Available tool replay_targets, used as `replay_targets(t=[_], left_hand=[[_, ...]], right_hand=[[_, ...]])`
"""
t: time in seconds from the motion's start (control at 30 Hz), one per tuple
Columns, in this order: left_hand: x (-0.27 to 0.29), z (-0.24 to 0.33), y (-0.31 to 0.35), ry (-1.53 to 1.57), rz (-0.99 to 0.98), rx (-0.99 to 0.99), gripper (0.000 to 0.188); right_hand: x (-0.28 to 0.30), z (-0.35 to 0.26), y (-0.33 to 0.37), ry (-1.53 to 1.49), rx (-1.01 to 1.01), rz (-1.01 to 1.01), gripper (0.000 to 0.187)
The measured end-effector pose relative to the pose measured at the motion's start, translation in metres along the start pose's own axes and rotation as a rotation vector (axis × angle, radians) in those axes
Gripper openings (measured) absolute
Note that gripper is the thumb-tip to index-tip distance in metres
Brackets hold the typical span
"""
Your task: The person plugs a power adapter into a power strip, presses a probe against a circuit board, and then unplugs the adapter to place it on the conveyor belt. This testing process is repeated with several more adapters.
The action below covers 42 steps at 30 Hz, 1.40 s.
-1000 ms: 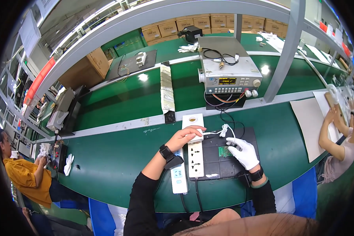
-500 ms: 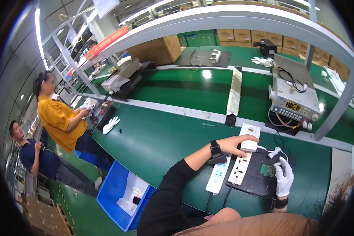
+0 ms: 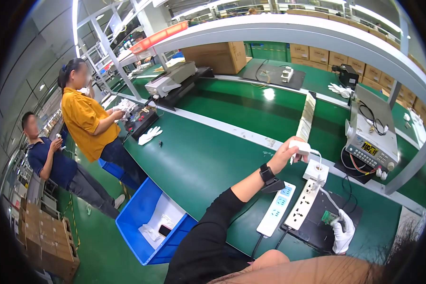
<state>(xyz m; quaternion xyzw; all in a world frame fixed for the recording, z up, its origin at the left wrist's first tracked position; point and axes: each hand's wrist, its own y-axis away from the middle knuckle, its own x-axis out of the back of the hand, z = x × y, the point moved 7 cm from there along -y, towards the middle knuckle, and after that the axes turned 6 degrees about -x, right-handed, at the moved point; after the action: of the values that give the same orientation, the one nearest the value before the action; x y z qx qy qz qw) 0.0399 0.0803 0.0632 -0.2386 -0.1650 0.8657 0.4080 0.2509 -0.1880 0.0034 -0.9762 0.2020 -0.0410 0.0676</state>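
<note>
My left hand [image 3: 282, 158] is bare and raised above the bench, closed around a white plug-in power adapter [image 3: 299, 147]. The adapter is apart from the power strip [image 3: 298, 211] and the white socket box [image 3: 315, 171] below it. My right hand [image 3: 343, 233], in a white glove, is low over a black mat [image 3: 312, 236]. Its fingers are curled, and a white cable [image 3: 327, 195] runs down into them. Right beside these fingertips is a small green circuit board [image 3: 327, 217], partly covered. The cable's end is hidden in the glove.
A second white strip with blue sockets [image 3: 276, 209] lies left of the first. Behind stands a grey bench instrument [image 3: 371, 137] with a lit display. A blue bin [image 3: 142, 255] is at the bench's left edge. Two people [image 3: 87, 118] stand at the left.
My left hand has lifted the adapter up off the power strip, away from me. My right hand's fingers have closed in beside the board. The view has shifted.
</note>
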Motion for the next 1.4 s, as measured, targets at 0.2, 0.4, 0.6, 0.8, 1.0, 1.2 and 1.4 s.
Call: replay_targets(t=[0.2, 0.4, 0.6, 0.8, 1.0, 1.2, 1.4], left_hand=[[0.019, -0.044, 0.012, -0.177, -0.107, 0.456, 0.056], [-0.021, -0.030, -0.013, 0.427, 0.064, 0.024, 0.087], [0.019, -0.050, 0.002, 0.340, 0.048, 0.020, 0.097], [0.015, -0.069, 0.005, 0.052, 0.033, 0.300, 0.051], [0.017, -0.086, 0.018, -0.119, 0.009, 0.449, 0.028], [0.018, -0.095, 0.021, -0.081, 0.018, 0.495, 0.026], [-0.010, -0.069, 0.007, -0.371, -0.184, 0.422, 0.027]], right_hand=[[0.022, 0.036, 0.009, -0.069, -0.061, -0.042, 0.054], [0.002, -0.035, -0.007, -0.301, 0.348, 0.170, 0.076], [0.000, -0.016, -0.014, -0.202, 0.162, 0.074, 0.070], [0.003, -0.014, -0.005, -0.128, 0.110, 0.051, 0.053], [-0.005, -0.017, -0.004, -0.028, 0.043, 0.075, 0.030], [-0.006, -0.026, -0.006, 0.029, 0.026, 0.095, 0.023], [0.003, -0.023, -0.005, 0.076, 0.040, 0.126, 0.022]])
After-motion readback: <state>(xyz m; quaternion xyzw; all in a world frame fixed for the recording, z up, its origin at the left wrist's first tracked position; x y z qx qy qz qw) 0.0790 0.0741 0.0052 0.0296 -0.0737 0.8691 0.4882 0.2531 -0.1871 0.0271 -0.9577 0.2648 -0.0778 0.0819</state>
